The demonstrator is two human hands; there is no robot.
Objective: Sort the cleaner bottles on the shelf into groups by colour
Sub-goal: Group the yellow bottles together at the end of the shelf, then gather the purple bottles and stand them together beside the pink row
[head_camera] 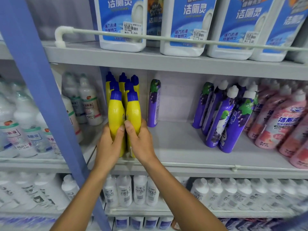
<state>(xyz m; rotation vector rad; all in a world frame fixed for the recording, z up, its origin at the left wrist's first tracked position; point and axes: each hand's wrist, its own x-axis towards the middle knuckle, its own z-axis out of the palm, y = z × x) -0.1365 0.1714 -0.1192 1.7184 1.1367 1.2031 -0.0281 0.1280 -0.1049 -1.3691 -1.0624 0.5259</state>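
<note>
I saw my left hand (108, 144) curled round the left yellow bottle (115, 114) and my right hand (141, 142) round the right yellow bottle (134, 112), both standing near the shelf (180, 144) front lip, just right of the blue upright (38, 90). Bare shelf lay open rightward, between a lone purple bottle (154, 104) at the back and the leaning purple group (230, 117).

Grey metal shelving, several tiers. Blue upright (33, 80) slants across the left side. Upper shelf (150, 61) carries a white guard rail (150, 37) along its front. Middle shelf (180, 144): pale grey deck, grey back panel (176, 97) behind. Light even and diffuse.
</note>
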